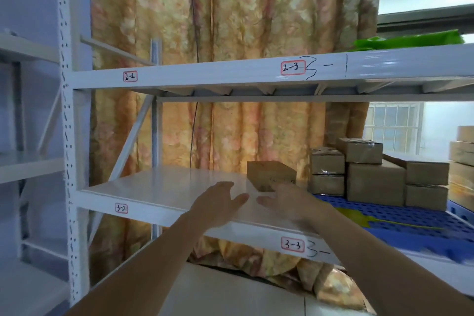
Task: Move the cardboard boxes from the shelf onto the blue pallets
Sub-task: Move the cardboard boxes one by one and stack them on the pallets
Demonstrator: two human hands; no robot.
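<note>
On the shelf (164, 187) marked 3-2, one box (270, 174) sits at the back, against the curtain (230, 33). We hold our left hand (218, 202) and right hand (287, 200) out before it, fingers straight and spread, gripping nothing. Other boxes (374, 177) are stacked on the blue pallet (410, 220) to the right. Risk noted: a shallow one-sided grip could tip the box off the edge, or snag the curtain behind.
</note>
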